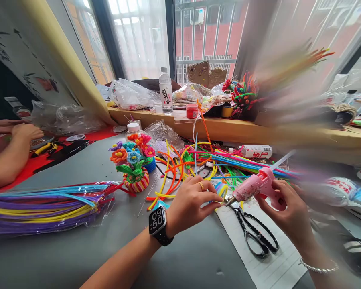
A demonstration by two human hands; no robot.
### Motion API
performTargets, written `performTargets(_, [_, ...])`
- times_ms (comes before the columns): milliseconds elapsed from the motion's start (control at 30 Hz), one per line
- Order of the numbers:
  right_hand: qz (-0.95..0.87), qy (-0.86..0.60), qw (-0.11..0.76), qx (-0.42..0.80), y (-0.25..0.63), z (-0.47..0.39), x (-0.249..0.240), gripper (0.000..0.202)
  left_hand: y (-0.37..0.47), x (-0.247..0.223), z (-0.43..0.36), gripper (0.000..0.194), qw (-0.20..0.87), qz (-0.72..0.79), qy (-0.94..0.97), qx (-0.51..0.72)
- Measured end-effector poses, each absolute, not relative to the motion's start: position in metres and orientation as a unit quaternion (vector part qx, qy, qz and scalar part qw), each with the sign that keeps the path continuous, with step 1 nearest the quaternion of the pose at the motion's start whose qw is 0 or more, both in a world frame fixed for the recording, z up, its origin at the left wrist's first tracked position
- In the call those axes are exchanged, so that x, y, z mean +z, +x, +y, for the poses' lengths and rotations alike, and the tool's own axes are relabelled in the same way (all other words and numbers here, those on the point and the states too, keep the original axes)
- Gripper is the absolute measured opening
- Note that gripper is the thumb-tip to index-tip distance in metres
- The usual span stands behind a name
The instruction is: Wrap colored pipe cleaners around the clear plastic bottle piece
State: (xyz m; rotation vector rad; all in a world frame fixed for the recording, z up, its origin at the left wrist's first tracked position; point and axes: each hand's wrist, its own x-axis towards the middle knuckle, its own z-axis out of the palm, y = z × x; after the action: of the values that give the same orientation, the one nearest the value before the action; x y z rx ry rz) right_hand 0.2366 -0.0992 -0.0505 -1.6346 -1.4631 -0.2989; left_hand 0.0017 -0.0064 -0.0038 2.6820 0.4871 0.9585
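A pink glue gun (254,186) with a clear glue stick in its back is gripped in my right hand (285,204), its nozzle pointing down and left. The nozzle tip meets the fingertips of my left hand (195,200), which wears a ring and a watch. Those fingers pinch a small piece, mostly hidden, beside a coiled blue and yellow strip (222,188). Black-handled scissors (255,233) lie below the nozzle on a white lined sheet (270,265). Left of my hands stands a striped pot (136,180) with fuzzy orange, blue and purple flowers.
Bagged purple, yellow and blue stems (42,206) lie at left. Loose colourful stems (174,168) spread behind my hands, near a lying bottle (256,151). An upright bottle (166,92) stands on the wooden ledge (144,118). Another person's arm (9,156) is at far left.
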Motion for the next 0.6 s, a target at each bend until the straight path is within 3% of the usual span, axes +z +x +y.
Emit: performTargets(600, [-0.589, -0.671, 0.423, -0.154, 0.2333, -0.1004, -0.0474, 0.032, 0.0004, -0.0058, -0.0064, 0.016, 0.09, 0.174, 0.931, 0.309])
